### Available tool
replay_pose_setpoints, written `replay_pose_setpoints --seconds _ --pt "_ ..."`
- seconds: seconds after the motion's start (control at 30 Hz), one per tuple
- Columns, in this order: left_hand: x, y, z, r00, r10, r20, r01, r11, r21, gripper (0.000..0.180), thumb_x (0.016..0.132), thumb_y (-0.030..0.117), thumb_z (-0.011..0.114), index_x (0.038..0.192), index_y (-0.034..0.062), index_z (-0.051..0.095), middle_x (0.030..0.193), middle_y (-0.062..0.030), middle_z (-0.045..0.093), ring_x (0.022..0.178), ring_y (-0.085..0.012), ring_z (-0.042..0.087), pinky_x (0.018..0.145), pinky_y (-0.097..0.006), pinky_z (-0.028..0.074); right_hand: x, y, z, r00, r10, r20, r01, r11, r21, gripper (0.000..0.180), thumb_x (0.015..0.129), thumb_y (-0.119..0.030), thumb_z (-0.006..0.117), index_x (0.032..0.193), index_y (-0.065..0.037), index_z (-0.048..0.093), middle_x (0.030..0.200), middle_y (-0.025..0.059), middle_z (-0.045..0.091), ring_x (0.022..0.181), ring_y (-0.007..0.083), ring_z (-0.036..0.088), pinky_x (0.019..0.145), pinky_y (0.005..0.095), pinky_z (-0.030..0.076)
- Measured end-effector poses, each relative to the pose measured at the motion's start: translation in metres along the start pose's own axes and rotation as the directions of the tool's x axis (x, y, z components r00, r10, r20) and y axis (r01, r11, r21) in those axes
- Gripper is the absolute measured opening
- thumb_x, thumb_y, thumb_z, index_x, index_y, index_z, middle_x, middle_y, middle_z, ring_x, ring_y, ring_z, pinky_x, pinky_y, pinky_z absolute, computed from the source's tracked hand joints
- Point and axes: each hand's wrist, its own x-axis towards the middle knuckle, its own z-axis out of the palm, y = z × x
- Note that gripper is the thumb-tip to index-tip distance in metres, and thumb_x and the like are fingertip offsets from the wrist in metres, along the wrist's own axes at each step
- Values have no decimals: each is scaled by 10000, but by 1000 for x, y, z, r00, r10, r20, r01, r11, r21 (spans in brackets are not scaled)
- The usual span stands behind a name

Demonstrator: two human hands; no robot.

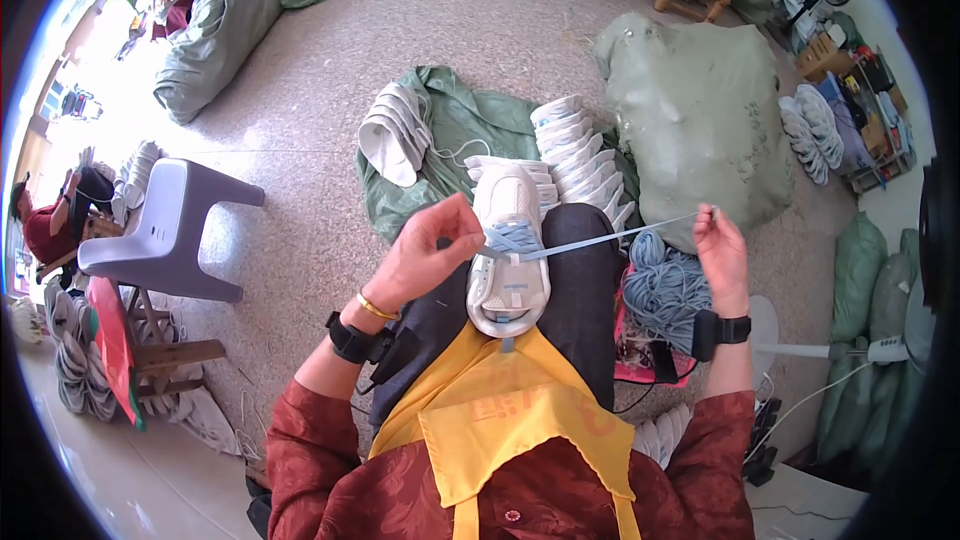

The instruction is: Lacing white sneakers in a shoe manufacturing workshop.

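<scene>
Head view: we see a white shoe (517, 285) on the lap, its toe toward 12 o'clock.
At the shoe's 9 o'clock, the left hand (432, 248) has thumb and fingers closed on the blue lace (600, 239); at 3 o'clock, well apart, the right hand (719, 242) pinches the lace, nearly straight. Toward 4 o'clock we see bundled laces (662, 287); at 2 o'clock, a green sack (695, 120).
</scene>
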Motion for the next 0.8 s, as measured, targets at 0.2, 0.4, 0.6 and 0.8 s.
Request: replay_pose_setpoints --seconds 0.2,0.4,0.6,0.8 --pt "-2 -17 23 979 196 -60 -157 904 398 115 876 -3 683 936 22 589 831 -85 628 789 -227 646 731 -328 535 17 -65 -101 974 -119 -192 136 987 80 166 1051 -42 582 1161 81 603 1136 164 669 1008 203 662 915 302 580" --pt "7 -23 28 957 279 -78 -200 829 522 214 824 -44 645 1007 22 557 955 -131 576 883 -310 610 745 -387 518 18 -94 -124 948 -246 -202 226 967 -117 131 1046 -46 594 1125 57 614 1112 152 682 1005 189 665 919 294 573" --pt "15 -25 26 938 347 -30 -228 676 701 200 811 -62 610 980 24 545 909 -142 573 880 -351 557 785 -426 472 11 -23 -60 951 -186 -249 33 856 -516 157 1040 -117 631 1148 -4 638 1107 94 697 903 157 694 808 296 596" --pt "16 -10 26 911 403 85 -321 567 758 168 811 -59 610 939 25 541 837 -126 561 830 -330 548 766 -416 459 0 42 -7 970 -217 -109 28 545 -838 191 1022 -153 657 1156 -17 650 1045 63 710 807 128 700 700 273 585"
